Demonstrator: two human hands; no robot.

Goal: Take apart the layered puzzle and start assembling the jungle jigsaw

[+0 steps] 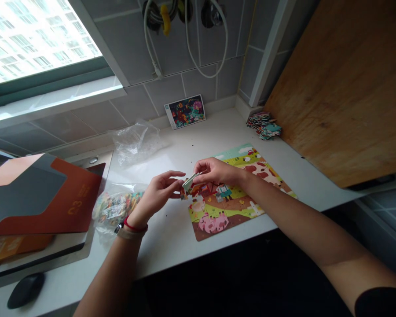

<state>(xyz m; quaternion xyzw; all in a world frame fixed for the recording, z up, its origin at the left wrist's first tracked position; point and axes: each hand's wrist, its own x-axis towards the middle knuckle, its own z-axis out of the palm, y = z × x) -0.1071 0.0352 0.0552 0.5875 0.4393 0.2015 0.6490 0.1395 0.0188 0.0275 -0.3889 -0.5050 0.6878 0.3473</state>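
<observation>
The left hand [157,195] and right hand [215,171] are closed on a jigsaw puzzle piece [190,181], pinching it by its edges between the fingertips, just above a farm-scene puzzle [213,222] on the tabletop [171,251]. The piece is judged light, thin and stiff cardboard, with tabs that may bend under force; take hold at the edges. A heap of loose pieces [264,125] lies by the wall; a plastic bag of pieces [115,209] lies left.

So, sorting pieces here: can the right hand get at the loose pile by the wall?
Probably yes: only the flat farmyard jigsaw lies between the right hand and the pile of pieces, so the way looks free.
</observation>
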